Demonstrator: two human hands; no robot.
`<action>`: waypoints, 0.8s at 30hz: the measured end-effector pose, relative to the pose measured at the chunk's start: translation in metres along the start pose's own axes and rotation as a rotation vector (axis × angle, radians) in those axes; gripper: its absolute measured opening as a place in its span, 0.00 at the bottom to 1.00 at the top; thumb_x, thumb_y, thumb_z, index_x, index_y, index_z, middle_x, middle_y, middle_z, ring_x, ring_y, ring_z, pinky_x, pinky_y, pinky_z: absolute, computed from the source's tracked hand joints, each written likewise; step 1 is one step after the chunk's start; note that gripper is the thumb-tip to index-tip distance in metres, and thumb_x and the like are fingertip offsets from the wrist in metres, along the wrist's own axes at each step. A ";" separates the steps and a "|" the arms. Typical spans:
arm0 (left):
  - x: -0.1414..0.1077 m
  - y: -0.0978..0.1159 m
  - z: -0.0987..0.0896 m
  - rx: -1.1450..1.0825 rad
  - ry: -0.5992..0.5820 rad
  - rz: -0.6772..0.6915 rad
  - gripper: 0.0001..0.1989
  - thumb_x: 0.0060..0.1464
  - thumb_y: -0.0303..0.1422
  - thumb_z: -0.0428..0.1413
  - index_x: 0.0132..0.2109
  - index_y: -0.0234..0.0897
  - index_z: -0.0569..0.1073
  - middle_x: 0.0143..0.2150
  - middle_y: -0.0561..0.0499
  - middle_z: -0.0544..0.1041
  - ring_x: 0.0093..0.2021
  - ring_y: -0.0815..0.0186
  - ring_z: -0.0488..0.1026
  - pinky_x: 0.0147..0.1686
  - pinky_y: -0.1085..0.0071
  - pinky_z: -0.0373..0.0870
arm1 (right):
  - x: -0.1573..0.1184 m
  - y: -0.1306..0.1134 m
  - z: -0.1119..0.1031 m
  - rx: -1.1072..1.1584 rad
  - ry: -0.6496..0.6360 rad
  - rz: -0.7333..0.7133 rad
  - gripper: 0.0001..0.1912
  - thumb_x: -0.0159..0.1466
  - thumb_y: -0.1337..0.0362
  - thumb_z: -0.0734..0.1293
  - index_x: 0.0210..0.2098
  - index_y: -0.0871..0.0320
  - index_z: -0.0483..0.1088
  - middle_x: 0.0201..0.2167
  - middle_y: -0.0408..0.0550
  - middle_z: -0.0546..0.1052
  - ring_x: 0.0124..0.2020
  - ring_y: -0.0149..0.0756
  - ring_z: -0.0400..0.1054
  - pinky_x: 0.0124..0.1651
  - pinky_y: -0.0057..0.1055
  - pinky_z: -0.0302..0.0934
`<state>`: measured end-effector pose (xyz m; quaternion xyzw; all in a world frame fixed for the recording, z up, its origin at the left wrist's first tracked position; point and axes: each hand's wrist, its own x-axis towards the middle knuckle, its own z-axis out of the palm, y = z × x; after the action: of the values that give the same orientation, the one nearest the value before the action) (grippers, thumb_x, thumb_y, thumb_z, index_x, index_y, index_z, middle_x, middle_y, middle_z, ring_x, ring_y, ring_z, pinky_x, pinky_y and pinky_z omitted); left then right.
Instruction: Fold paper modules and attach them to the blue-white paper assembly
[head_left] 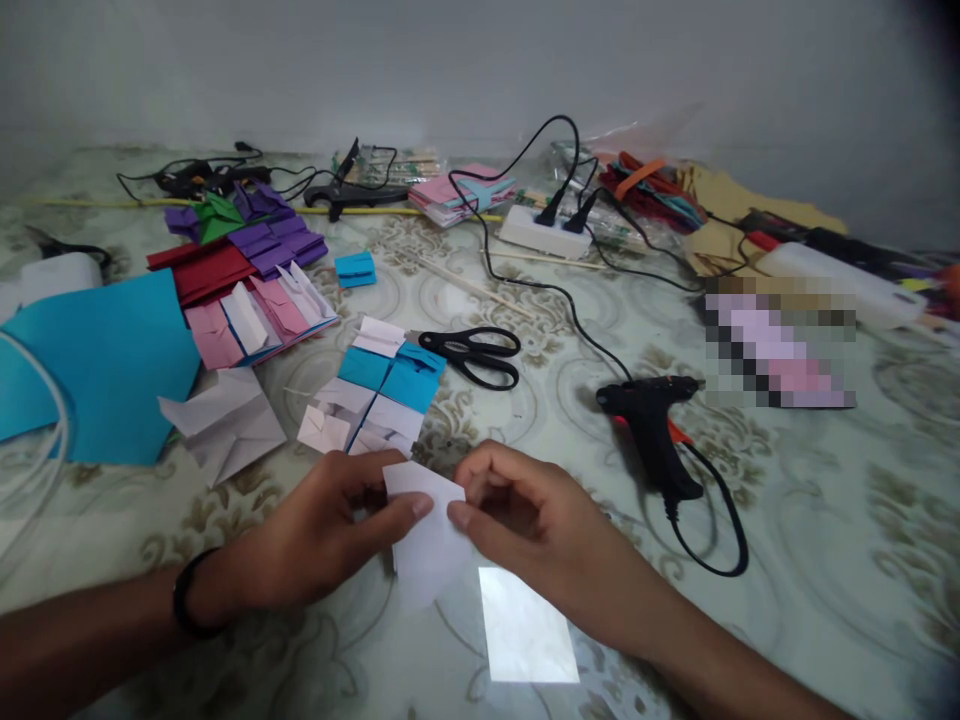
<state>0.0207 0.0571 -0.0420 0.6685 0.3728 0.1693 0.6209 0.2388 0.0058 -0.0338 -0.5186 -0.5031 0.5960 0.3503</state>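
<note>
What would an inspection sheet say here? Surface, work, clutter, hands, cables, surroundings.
Surface: patterned tabletop; bright patch near the front, paper or reflection unclear.
Work: white paper held between both hands; folded blue and white papers lie just beyond.
Clutter: black-handled scissors, large blue sheet, purple, red and pink folded papers; one pixelated item at right, unidentifiable.
Hands: left hand pinches the paper's left side; right hand touches its right edge.
Cables: black cord plugged into white power strip, apparently leading to black glue gun; white cable loops at far left.
Surroundings: plain wall behind; other people, nothing seen.
</note>
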 end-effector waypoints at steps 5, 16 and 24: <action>0.002 0.003 0.000 -0.010 -0.046 -0.018 0.19 0.69 0.44 0.55 0.35 0.33 0.76 0.32 0.51 0.74 0.32 0.68 0.69 0.29 0.75 0.65 | -0.001 -0.001 0.003 0.017 0.022 -0.011 0.08 0.69 0.59 0.70 0.37 0.57 0.72 0.24 0.37 0.69 0.26 0.27 0.62 0.27 0.24 0.55; 0.003 -0.003 -0.010 -0.151 -0.050 0.093 0.10 0.69 0.39 0.56 0.46 0.39 0.78 0.35 0.51 0.74 0.30 0.68 0.64 0.27 0.74 0.60 | 0.003 0.007 -0.003 0.238 -0.016 -0.082 0.03 0.69 0.64 0.70 0.38 0.55 0.75 0.25 0.38 0.75 0.27 0.26 0.70 0.30 0.22 0.60; -0.001 0.003 -0.015 -0.080 -0.092 0.106 0.09 0.67 0.34 0.55 0.43 0.40 0.81 0.36 0.50 0.77 0.36 0.65 0.70 0.36 0.71 0.65 | -0.004 0.003 -0.002 0.028 0.043 -0.097 0.04 0.68 0.63 0.69 0.38 0.56 0.74 0.26 0.39 0.71 0.27 0.28 0.63 0.29 0.24 0.57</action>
<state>0.0107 0.0672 -0.0366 0.6690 0.3011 0.1857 0.6537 0.2416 0.0015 -0.0354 -0.5013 -0.5116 0.5741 0.3968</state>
